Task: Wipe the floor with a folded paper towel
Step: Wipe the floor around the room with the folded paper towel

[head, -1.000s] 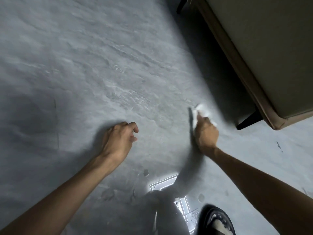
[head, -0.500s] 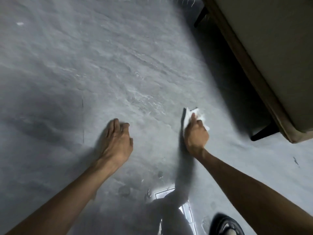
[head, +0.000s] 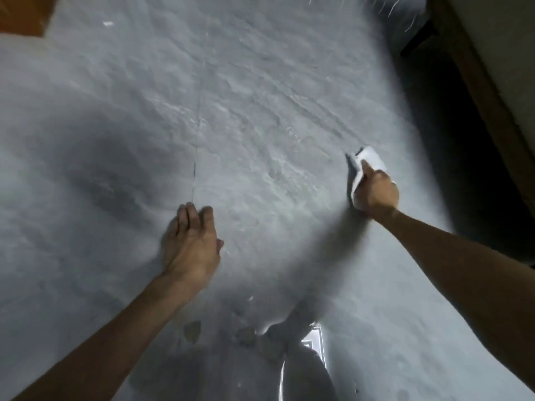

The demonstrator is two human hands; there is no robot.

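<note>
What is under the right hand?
A folded white paper towel lies under the right hand, pressed on the grey floor. The floor beneath the towel is covered.

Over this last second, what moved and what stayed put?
The right hand slid the folded paper towel across the floor, first toward the left hand, then back out toward the dark furniture. The left hand uncurled from a loose fist to a flatter hand on the floor. The head camera also shifted. Unchanged: the right hand's grip on the towel, left hand empty.
</note>
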